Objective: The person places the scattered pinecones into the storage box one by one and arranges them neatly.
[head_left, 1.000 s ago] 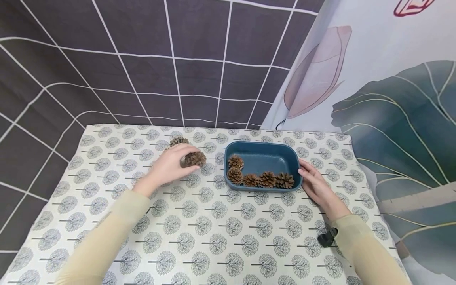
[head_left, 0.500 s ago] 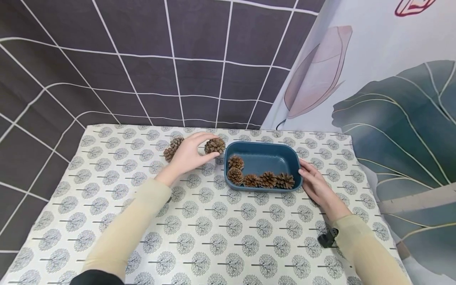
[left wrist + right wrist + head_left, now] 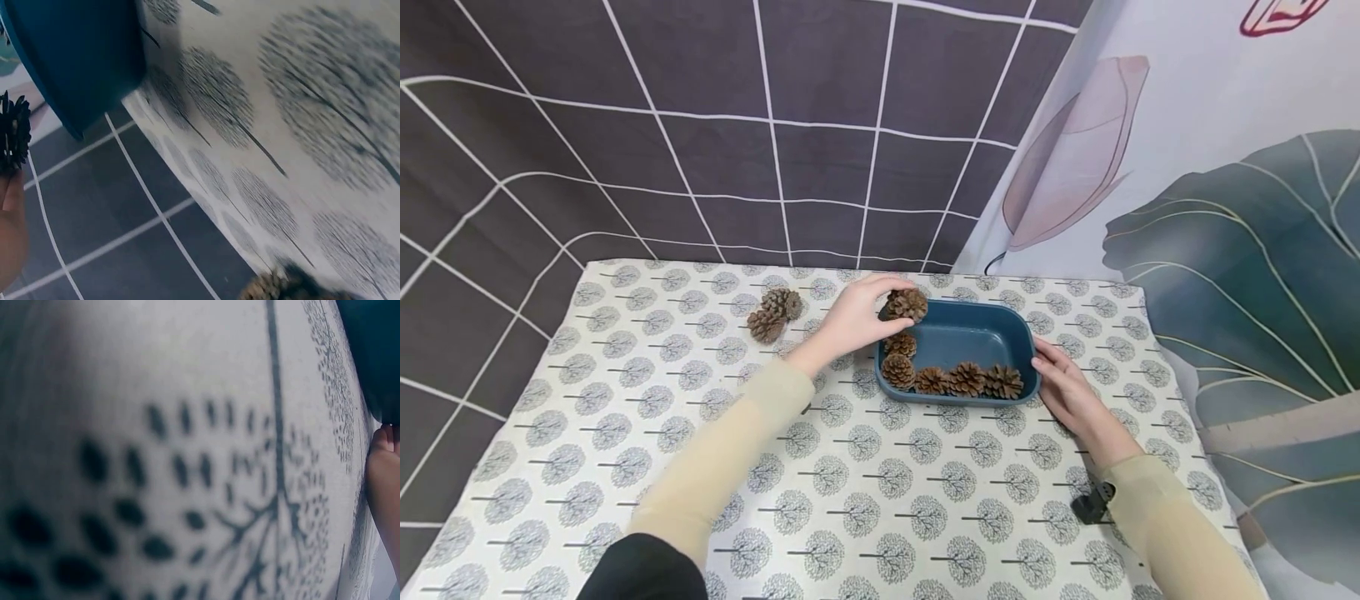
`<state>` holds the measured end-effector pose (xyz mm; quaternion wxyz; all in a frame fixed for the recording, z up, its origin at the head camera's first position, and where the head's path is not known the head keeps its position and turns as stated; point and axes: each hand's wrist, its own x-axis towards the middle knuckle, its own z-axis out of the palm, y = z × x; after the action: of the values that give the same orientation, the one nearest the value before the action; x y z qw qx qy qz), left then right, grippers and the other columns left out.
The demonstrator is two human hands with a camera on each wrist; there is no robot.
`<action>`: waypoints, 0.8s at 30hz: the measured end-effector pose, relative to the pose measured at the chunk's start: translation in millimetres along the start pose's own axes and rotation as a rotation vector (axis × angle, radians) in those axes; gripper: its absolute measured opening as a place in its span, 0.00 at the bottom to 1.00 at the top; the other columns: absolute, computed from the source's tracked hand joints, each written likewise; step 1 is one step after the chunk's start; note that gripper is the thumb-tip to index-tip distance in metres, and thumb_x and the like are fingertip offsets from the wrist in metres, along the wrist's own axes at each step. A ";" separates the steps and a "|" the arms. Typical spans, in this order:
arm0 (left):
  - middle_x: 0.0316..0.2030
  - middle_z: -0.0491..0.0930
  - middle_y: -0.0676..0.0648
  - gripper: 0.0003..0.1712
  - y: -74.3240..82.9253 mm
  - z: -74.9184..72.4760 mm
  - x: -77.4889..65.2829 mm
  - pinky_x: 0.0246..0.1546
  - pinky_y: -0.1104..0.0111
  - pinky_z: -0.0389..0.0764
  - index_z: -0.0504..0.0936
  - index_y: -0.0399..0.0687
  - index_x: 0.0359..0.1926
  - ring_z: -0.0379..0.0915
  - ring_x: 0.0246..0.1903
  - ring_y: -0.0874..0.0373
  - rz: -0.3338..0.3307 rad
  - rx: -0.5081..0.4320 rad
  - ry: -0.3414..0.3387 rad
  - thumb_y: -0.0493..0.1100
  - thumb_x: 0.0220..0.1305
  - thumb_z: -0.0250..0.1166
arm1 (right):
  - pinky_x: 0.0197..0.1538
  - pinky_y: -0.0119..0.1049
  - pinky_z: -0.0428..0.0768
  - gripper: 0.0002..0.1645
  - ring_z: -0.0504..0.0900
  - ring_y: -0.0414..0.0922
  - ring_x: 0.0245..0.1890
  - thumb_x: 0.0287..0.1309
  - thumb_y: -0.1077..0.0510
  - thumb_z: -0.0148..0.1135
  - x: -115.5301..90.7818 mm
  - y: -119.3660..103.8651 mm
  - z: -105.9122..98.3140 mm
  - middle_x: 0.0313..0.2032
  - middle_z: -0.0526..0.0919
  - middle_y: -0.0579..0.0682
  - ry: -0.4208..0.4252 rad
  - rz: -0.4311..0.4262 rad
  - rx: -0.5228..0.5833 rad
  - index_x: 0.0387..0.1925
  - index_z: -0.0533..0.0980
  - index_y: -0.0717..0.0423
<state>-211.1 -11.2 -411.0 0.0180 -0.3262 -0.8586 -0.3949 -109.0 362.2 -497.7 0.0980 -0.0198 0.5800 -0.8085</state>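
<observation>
My left hand (image 3: 859,318) pinches a brown pine cone (image 3: 907,305) between thumb and fingers, over the back left corner of a dark blue rectangular tub (image 3: 992,310). In the left wrist view the held pine cone (image 3: 14,132) shows at the left edge, beside the tub (image 3: 81,56). Inside the tub, several pine cones (image 3: 966,379) line the left end and the near side. My right hand (image 3: 1070,392) rests its extended fingers against the tub's right end. The right wrist view shows only part of that hand (image 3: 384,469), at the tub's lower corner.
Two more pine cones (image 3: 773,314) lie touching each other on the tree-print tablecloth (image 3: 850,500), left of the tub. A dark gridded curtain (image 3: 700,158) hangs behind the table, and a leaf-patterned one (image 3: 1232,250) at the right.
My left hand has carried the pine cone rightward from the loose ones to above the tub's left end, uncovering the two left behind. The right hand stays at the tub's side.
</observation>
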 end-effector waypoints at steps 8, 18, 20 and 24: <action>0.65 0.82 0.45 0.30 11.4 25.3 15.7 0.74 0.55 0.77 0.83 0.47 0.65 0.78 0.67 0.48 0.022 -0.042 -0.069 0.46 0.63 0.79 | 0.67 0.21 0.77 0.24 0.79 0.32 0.64 0.81 0.67 0.47 -0.4 -0.1 -0.1 0.65 0.80 0.37 0.004 0.002 -0.011 0.69 0.73 0.47; 0.66 0.82 0.45 0.31 14.4 48.4 24.6 0.76 0.57 0.74 0.82 0.48 0.67 0.77 0.67 0.49 0.009 -0.019 -0.183 0.51 0.66 0.76 | 0.67 0.22 0.78 0.24 0.80 0.33 0.63 0.81 0.68 0.46 -0.3 1.5 -1.5 0.64 0.81 0.38 -0.010 -0.018 0.015 0.66 0.76 0.45; 0.65 0.83 0.45 0.31 13.1 52.2 26.2 0.74 0.57 0.76 0.83 0.50 0.66 0.79 0.66 0.50 0.003 -0.008 -0.209 0.52 0.65 0.77 | 0.67 0.22 0.78 0.24 0.80 0.33 0.63 0.81 0.68 0.46 -0.3 1.5 -1.4 0.64 0.82 0.38 -0.010 -0.018 0.015 0.66 0.76 0.45; 0.66 0.83 0.46 0.30 11.8 57.3 29.2 0.74 0.58 0.77 0.84 0.52 0.65 0.79 0.66 0.50 0.005 0.030 -0.260 0.52 0.64 0.78 | 0.67 0.22 0.78 0.24 0.80 0.33 0.62 0.81 0.69 0.46 -0.2 1.4 -1.3 0.63 0.82 0.38 -0.007 -0.018 0.019 0.66 0.76 0.45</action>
<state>-214.2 49.9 -434.1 -0.0874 -0.3766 -0.8586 -0.3365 -108.9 363.0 -499.4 0.0929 -0.0269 0.5718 -0.8147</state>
